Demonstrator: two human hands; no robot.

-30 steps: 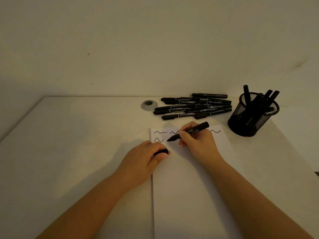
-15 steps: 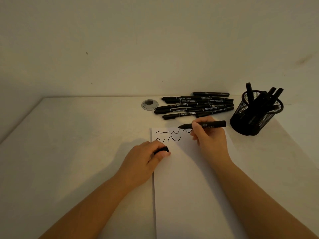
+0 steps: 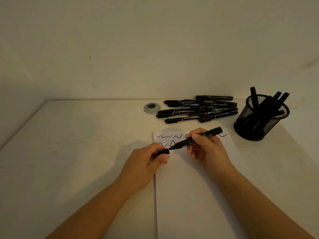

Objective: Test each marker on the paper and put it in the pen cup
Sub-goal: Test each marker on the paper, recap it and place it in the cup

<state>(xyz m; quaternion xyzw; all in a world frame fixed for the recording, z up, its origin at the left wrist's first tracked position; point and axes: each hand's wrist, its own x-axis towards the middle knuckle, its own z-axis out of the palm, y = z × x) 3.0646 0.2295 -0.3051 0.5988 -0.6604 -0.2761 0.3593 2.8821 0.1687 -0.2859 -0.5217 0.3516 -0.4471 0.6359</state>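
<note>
Head view: marker tip meets its cap over the paper's left edge.

The left hand (image 3: pixel 146 161) pinches the cap (image 3: pixel 163 152), mouth facing right; the right hand (image 3: pixel 204 149) grips the marker (image 3: pixel 195 138), whose long axis rises right and far, tip almost touching the cap. Capping likely needs a short push leftward. The pen cup (image 3: pixel 260 118) stands far right on the worktop (image 3: pixel 77 144), nearer the right hand.

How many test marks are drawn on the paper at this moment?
6 marks on the paper. Top row: far left, beside it, one partly behind the right hand, one far right. Second row: two at left. The hand may hide more.
</note>
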